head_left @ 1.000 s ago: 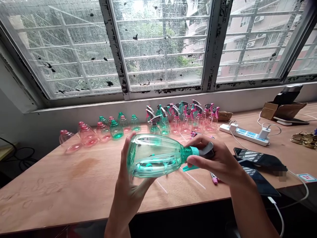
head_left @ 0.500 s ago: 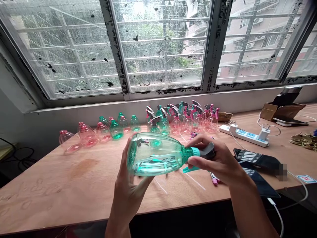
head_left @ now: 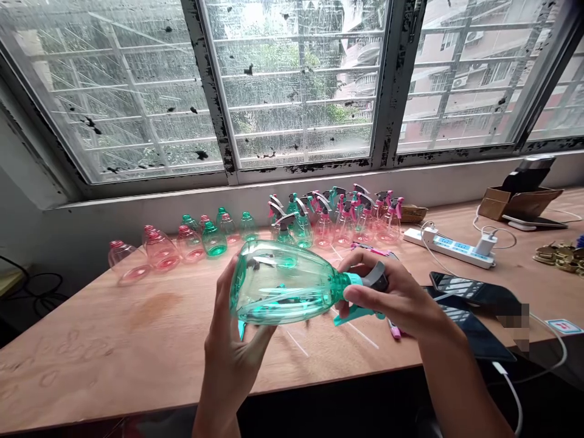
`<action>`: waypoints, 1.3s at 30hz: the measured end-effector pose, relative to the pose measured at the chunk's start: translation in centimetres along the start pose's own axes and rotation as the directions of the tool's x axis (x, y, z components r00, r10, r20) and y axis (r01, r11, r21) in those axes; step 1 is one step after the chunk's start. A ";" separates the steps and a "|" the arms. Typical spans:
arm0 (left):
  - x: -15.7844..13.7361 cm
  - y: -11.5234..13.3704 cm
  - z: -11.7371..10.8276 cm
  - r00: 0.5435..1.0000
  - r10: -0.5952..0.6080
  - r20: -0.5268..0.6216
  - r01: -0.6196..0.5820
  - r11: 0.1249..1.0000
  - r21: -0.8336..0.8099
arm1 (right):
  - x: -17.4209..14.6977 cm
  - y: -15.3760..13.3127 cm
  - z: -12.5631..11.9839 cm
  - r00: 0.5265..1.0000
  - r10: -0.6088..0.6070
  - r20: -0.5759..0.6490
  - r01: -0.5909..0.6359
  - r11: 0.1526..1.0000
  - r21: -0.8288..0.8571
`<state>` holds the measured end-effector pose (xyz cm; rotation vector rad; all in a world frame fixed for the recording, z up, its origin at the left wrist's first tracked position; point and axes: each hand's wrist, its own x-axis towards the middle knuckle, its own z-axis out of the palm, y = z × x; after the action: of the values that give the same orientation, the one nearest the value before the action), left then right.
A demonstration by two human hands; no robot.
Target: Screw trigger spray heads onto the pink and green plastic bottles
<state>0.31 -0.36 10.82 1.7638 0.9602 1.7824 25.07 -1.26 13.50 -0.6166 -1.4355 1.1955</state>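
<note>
Green, see-through plastic makes the bottle (head_left: 283,283), held sideways above the table (head_left: 137,365). The left hand (head_left: 232,340), fingers spread wide around its fat bottom, should keep it still. The right hand (head_left: 396,295) has curled fingers pinching the spray head (head_left: 378,278) at the neck; I think it should twist straight and gently. Since a moment ago, the left hand is a bit more left, and the trigger (head_left: 350,315) looks turned.
</note>
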 end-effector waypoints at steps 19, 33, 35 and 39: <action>1.2 -0.7 -0.8 0.943 0.306 0.133 -0.287 0.947 -0.144 | 1.0 0.6 -1.0 0.997 0.073 -0.002 -0.073 0.993 0.088; 1.3 -1.4 -1.2 0.995 -0.034 0.099 0.036 0.999 -0.014 | 0.8 1.4 -0.2 0.962 -0.187 -0.197 0.105 0.925 -0.365; 1.5 -1.7 -1.0 0.990 -0.118 0.071 0.118 0.993 0.006 | 0.6 1.4 -0.2 0.952 -0.260 -0.163 0.141 0.842 -0.520; 1.8 -2.3 -0.8 0.995 -0.016 0.099 0.014 1.000 0.021 | 0.9 1.3 -0.1 0.975 -0.146 -0.168 0.074 0.925 -0.372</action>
<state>-0.97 2.31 10.37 1.8341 0.9512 1.6653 24.65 0.03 12.65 -0.8695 -1.5148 0.7599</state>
